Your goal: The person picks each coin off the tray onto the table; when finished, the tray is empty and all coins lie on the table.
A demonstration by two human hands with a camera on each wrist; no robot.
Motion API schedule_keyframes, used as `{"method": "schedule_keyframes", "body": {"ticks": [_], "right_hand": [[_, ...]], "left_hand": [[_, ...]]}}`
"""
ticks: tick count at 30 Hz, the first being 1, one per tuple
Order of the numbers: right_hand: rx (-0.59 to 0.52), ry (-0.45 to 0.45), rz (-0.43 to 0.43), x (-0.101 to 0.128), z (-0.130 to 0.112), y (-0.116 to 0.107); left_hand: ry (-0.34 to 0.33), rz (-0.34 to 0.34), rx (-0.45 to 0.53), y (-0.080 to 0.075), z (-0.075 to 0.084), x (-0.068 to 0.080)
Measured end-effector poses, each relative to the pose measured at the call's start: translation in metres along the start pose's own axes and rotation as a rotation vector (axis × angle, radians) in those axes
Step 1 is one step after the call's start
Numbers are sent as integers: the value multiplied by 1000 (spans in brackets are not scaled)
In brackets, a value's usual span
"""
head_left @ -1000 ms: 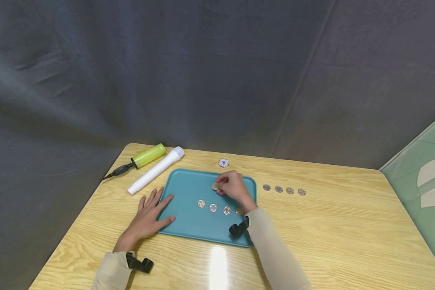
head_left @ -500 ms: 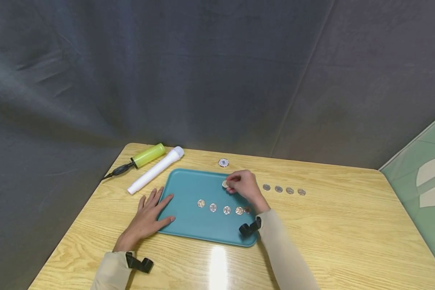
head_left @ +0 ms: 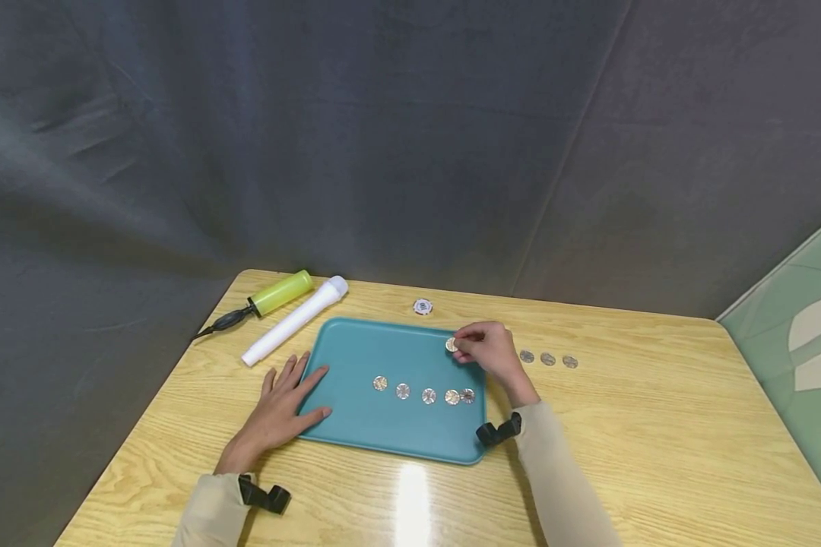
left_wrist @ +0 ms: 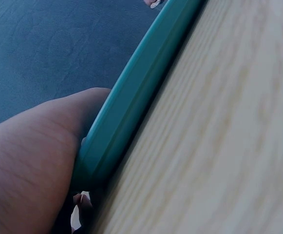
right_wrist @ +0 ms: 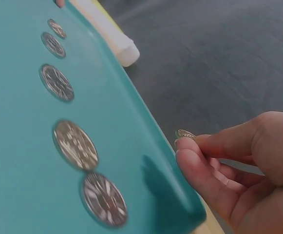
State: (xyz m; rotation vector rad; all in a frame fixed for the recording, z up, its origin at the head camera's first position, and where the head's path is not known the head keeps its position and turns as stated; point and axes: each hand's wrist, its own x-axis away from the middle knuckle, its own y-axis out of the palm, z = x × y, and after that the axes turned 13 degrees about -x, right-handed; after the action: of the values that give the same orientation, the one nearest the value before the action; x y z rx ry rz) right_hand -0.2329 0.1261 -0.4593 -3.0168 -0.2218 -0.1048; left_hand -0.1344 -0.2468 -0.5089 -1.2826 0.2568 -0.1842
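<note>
A teal tray lies on the wooden table. My left hand rests at its left edge with fingers spread; in the left wrist view, the thumb reaches over the tray rim. Between thumb and fingertips, my right hand pinches a coin above the tray's far right corner. Several coins form a row across the tray, among them a silvery coin. At the row's right end, a golden coin and a darker coin nearly touch.
Three coins show in a row on the table, right of the tray. A poker chip lies behind it. At the back left are a white microphone-shaped stick and a yellow-green hand pump. A dark curtain hangs behind.
My right hand has moved right with the pinched coin, from over the tray's middle to its far right corner. It now hides the nearest table coin. My left hand stays put.
</note>
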Motion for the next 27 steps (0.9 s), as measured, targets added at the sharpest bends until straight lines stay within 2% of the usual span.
{"method": "schedule_keyframes", "body": {"ticks": [5, 21, 27], "right_hand": [[-8, 14, 16, 3, 2, -12], [11, -25, 56, 14, 10, -54], [-10, -9, 73, 18, 13, -70]], "left_hand": [[4, 6, 3, -1, 0, 0], [-8, -9, -5, 0, 1, 0], [-6, -9, -5, -1, 1, 0]]}}
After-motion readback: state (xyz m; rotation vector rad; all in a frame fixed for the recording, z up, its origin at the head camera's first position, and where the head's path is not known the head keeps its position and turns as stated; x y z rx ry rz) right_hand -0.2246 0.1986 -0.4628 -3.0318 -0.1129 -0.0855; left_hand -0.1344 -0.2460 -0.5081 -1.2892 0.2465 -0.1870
